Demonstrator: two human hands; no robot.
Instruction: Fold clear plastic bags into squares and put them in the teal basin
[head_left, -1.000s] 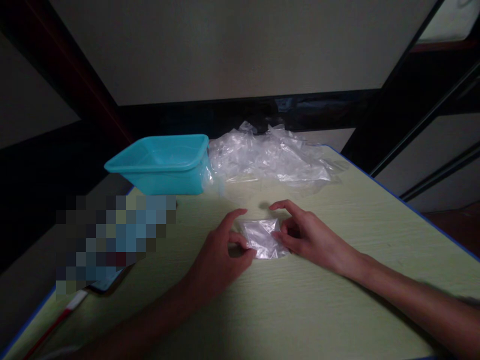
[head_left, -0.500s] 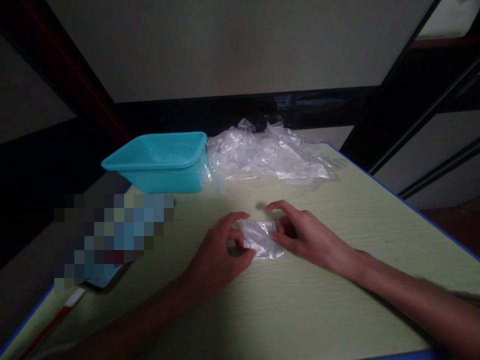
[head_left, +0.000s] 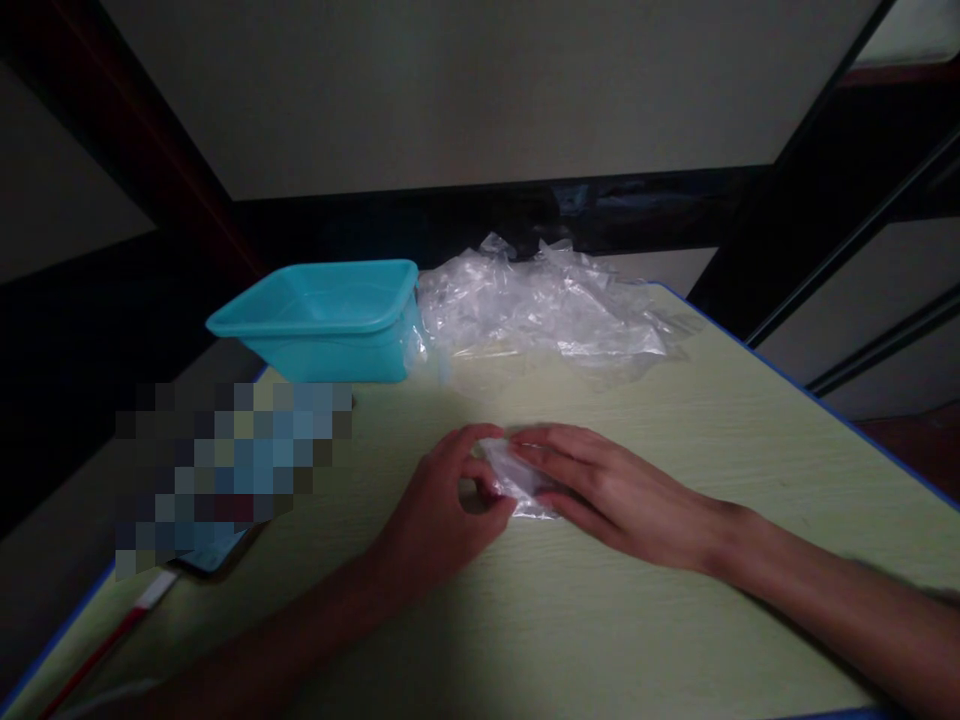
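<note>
A small folded clear plastic bag [head_left: 510, 478] lies on the pale green table [head_left: 600, 620] between my hands. My left hand [head_left: 442, 510] pinches its left edge with thumb and curled fingers. My right hand [head_left: 600, 485] lies flat over the bag's right part, fingers stretched out and pressing it down, so most of the bag is hidden.
A turquoise plastic basin [head_left: 322, 318] stands at the back left. A heap of crumpled clear plastic bags [head_left: 540, 305] lies beside it at the back. A phone [head_left: 214, 555] and a red-and-white cable [head_left: 112, 645] lie near the left edge. The table's right edge runs diagonally.
My right hand has slid left over the bag and flattened onto it, fingers now extended. The bag looks narrower than before. My left hand has stayed at the left edge.
</note>
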